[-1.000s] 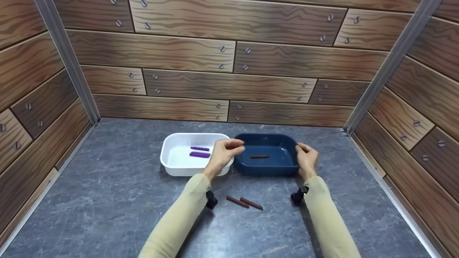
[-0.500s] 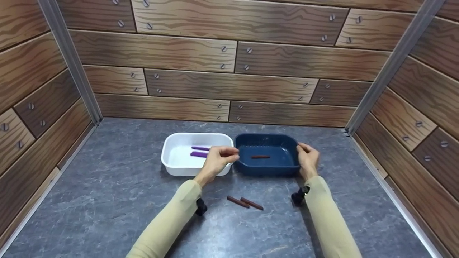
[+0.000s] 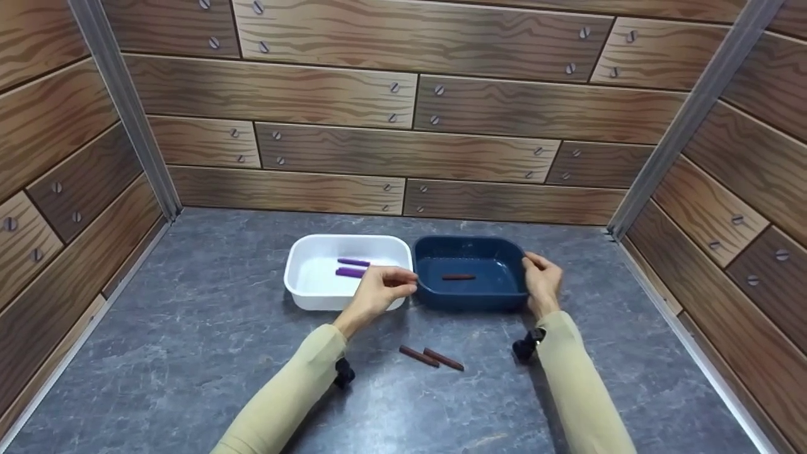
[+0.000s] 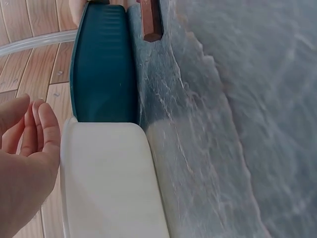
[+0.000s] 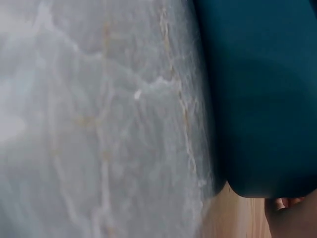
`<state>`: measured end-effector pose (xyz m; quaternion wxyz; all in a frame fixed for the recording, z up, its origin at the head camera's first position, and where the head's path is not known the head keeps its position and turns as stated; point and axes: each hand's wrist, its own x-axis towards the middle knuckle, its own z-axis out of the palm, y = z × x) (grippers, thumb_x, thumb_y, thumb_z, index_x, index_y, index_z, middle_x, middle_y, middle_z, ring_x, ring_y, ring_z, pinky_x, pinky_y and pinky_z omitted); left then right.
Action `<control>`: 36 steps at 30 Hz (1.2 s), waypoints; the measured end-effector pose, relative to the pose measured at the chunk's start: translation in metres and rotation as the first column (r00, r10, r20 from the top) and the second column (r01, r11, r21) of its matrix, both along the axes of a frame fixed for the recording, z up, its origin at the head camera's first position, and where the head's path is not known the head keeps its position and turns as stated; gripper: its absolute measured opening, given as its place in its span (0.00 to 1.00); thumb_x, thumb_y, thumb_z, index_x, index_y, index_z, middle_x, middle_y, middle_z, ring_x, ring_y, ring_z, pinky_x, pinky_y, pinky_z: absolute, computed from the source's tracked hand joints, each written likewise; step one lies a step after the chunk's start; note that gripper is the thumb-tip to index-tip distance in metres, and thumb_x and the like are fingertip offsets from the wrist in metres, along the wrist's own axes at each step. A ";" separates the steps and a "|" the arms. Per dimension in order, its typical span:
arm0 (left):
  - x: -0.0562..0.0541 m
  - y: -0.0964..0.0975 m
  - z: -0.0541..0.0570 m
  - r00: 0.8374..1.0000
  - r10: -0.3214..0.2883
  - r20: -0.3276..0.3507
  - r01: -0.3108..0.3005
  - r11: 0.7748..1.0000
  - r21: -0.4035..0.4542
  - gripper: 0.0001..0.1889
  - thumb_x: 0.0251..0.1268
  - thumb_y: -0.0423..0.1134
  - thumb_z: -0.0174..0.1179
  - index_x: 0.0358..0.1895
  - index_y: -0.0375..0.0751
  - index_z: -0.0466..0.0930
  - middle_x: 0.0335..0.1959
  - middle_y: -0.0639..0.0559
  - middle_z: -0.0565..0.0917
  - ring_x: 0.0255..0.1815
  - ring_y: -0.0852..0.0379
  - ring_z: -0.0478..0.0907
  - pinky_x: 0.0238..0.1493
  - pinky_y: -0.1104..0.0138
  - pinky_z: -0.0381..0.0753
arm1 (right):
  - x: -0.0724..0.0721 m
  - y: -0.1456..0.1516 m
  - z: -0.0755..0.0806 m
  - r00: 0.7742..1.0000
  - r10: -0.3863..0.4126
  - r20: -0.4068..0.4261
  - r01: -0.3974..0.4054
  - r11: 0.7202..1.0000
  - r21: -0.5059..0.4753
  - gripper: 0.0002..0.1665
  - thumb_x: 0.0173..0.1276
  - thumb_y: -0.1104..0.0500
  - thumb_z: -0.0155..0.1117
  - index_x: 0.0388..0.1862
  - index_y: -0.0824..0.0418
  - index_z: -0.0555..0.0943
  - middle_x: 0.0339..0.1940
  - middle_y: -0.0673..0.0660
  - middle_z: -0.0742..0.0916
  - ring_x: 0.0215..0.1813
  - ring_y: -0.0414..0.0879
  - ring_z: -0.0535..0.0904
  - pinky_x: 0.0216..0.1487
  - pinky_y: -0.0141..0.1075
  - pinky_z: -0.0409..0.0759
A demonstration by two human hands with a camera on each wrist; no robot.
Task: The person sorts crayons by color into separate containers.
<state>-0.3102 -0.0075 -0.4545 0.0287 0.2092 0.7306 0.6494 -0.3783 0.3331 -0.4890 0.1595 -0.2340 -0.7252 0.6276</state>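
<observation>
My left hand (image 3: pixel 377 294) hovers over the right end of the white container (image 3: pixel 315 302), fingers loosely bent and nothing in them. Its fingertips are near where the white container meets the dark blue container (image 3: pixel 473 301). With my right hand (image 3: pixel 542 281) I grip the right end of the blue container. Several purple sticks (image 3: pixel 354 261) lie in the white one, partly hidden behind my left hand. One brown stick (image 3: pixel 458 277) rests on the blue container's floor. Two more brown sticks (image 3: pixel 443 359) lie on the tabletop in front; the left wrist view shows a flat-sided brown stick (image 4: pixel 151 22).
The grey marbled tabletop (image 3: pixel 189 353) runs back to a wood-patterned wall (image 3: pixel 328 148). Similar side walls with metal corner posts (image 3: pixel 126 113) stand left and right. Both containers sit side by side toward the back.
My left hand has drawn back left and toward me, from above the blue container's left edge to over the white container. My right hand keeps its grip on the blue container.
</observation>
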 end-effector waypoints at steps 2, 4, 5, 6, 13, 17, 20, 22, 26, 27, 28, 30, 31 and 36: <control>0.008 -0.003 0.007 1.000 -0.013 -0.009 0.013 1.000 -0.008 0.12 0.61 0.26 0.64 0.47 0.23 0.83 0.46 0.29 0.85 0.41 0.54 0.82 0.39 0.75 0.78 | 0.001 -0.001 0.000 1.000 0.000 0.000 0.000 1.000 -0.006 0.21 0.74 0.59 0.55 0.64 0.59 0.78 0.65 0.59 0.79 0.64 0.49 0.73 0.64 0.38 0.71; 0.012 -0.004 0.008 1.000 -0.023 -0.006 0.023 0.999 -0.028 0.12 0.60 0.26 0.65 0.46 0.25 0.84 0.45 0.30 0.85 0.39 0.57 0.82 0.37 0.76 0.78 | 0.001 -0.001 0.000 1.000 0.001 0.001 -0.001 1.000 -0.008 0.21 0.75 0.59 0.55 0.64 0.59 0.78 0.65 0.59 0.79 0.64 0.49 0.72 0.64 0.38 0.71; 0.014 -0.005 0.008 1.000 -0.028 -0.004 0.028 0.999 -0.038 0.11 0.60 0.26 0.65 0.46 0.25 0.84 0.44 0.31 0.86 0.37 0.58 0.81 0.37 0.76 0.78 | 0.001 -0.001 0.000 1.000 0.001 0.001 -0.001 1.000 -0.006 0.21 0.75 0.59 0.55 0.64 0.59 0.78 0.66 0.59 0.79 0.64 0.49 0.72 0.64 0.39 0.71; 0.016 -0.005 0.008 0.999 -0.035 -0.005 0.034 0.998 -0.047 0.11 0.60 0.26 0.65 0.45 0.26 0.85 0.43 0.31 0.86 0.37 0.59 0.81 0.37 0.77 0.78 | 0.001 -0.001 -0.001 1.000 0.000 0.003 0.000 1.000 -0.002 0.21 0.75 0.59 0.55 0.65 0.59 0.78 0.66 0.59 0.78 0.64 0.49 0.72 0.65 0.39 0.71; 0.021 -0.009 0.007 0.996 -0.084 -0.038 0.080 0.993 -0.089 0.10 0.58 0.24 0.65 0.43 0.27 0.85 0.42 0.29 0.85 0.37 0.54 0.81 0.38 0.77 0.78 | -0.001 -0.002 0.001 1.000 0.003 0.003 -0.003 1.000 0.008 0.21 0.75 0.58 0.55 0.64 0.59 0.78 0.65 0.59 0.79 0.64 0.49 0.73 0.63 0.38 0.71; 0.014 -0.010 -0.007 0.993 -0.111 -0.032 0.107 0.987 -0.121 0.09 0.59 0.25 0.65 0.43 0.27 0.86 0.41 0.30 0.86 0.37 0.55 0.81 0.37 0.77 0.78 | -0.001 -0.002 0.000 1.000 0.003 0.001 -0.003 1.000 0.004 0.21 0.75 0.58 0.55 0.64 0.59 0.78 0.65 0.59 0.79 0.63 0.49 0.73 0.62 0.38 0.72; 0.008 -0.009 -0.022 0.989 -0.143 -0.025 0.138 0.979 -0.149 0.09 0.58 0.26 0.66 0.43 0.29 0.86 0.40 0.32 0.87 0.35 0.60 0.80 0.37 0.77 0.78 | 0.000 -0.001 -0.001 1.000 -0.002 0.006 0.002 1.000 0.002 0.21 0.75 0.59 0.56 0.64 0.59 0.79 0.64 0.59 0.79 0.63 0.49 0.73 0.62 0.38 0.72; 0.006 -0.010 -0.028 0.984 -0.179 -0.002 0.177 0.972 -0.155 0.10 0.58 0.26 0.66 0.43 0.29 0.86 0.40 0.34 0.87 0.35 0.63 0.80 0.38 0.76 0.78 | 0.000 0.000 -0.001 1.000 -0.007 0.002 0.007 1.000 0.006 0.20 0.74 0.59 0.56 0.63 0.59 0.79 0.64 0.59 0.79 0.62 0.49 0.73 0.62 0.38 0.72; 0.006 -0.013 -0.035 0.969 -0.239 0.056 0.245 0.959 -0.145 0.12 0.57 0.27 0.67 0.45 0.27 0.85 0.41 0.36 0.88 0.36 0.64 0.82 0.40 0.74 0.81 | 0.002 0.000 -0.002 1.000 -0.015 -0.007 0.015 1.000 0.025 0.20 0.74 0.60 0.56 0.63 0.60 0.79 0.62 0.60 0.80 0.61 0.49 0.74 0.60 0.38 0.73; 0.005 -0.014 -0.035 0.967 -0.246 0.068 0.254 0.957 -0.141 0.13 0.57 0.26 0.67 0.46 0.26 0.85 0.41 0.37 0.88 0.37 0.64 0.82 0.40 0.74 0.81 | 0.002 0.000 -0.002 1.000 -0.016 -0.007 0.016 0.999 0.028 0.20 0.74 0.60 0.56 0.62 0.60 0.79 0.62 0.60 0.80 0.61 0.49 0.74 0.60 0.37 0.73; 0.005 -0.015 -0.036 0.966 -0.249 0.075 0.258 0.956 -0.143 0.13 0.56 0.27 0.68 0.46 0.25 0.84 0.40 0.37 0.88 0.37 0.64 0.83 0.41 0.73 0.82 | 0.002 0.000 -0.002 1.000 -0.017 -0.007 0.017 0.999 0.032 0.20 0.74 0.60 0.56 0.62 0.60 0.79 0.62 0.60 0.80 0.61 0.49 0.75 0.60 0.37 0.73; 0.004 -0.017 -0.036 0.964 -0.253 0.083 0.263 0.953 -0.148 0.14 0.56 0.26 0.68 0.46 0.25 0.84 0.40 0.38 0.88 0.37 0.64 0.83 0.41 0.73 0.82 | 0.002 0.000 -0.001 1.000 -0.018 -0.005 0.018 0.999 0.032 0.20 0.74 0.59 0.56 0.62 0.60 0.79 0.62 0.59 0.81 0.61 0.49 0.75 0.60 0.38 0.73; 0.003 -0.017 -0.036 0.963 -0.255 0.087 0.266 0.952 -0.154 0.14 0.56 0.26 0.68 0.46 0.24 0.84 0.40 0.38 0.88 0.37 0.63 0.83 0.41 0.73 0.82 | 0.001 0.000 -0.001 1.000 -0.016 -0.003 0.016 0.999 0.034 0.20 0.74 0.59 0.56 0.62 0.60 0.79 0.62 0.59 0.80 0.61 0.49 0.75 0.61 0.38 0.73; 0.002 -0.017 -0.038 0.945 -0.303 0.126 0.323 0.929 -0.184 0.14 0.56 0.25 0.68 0.47 0.24 0.83 0.41 0.37 0.88 0.37 0.64 0.83 0.42 0.72 0.83 | 0.002 0.000 -0.001 1.000 -0.011 -0.001 0.012 0.999 0.045 0.20 0.74 0.58 0.56 0.63 0.59 0.79 0.63 0.59 0.80 0.62 0.50 0.74 0.61 0.38 0.73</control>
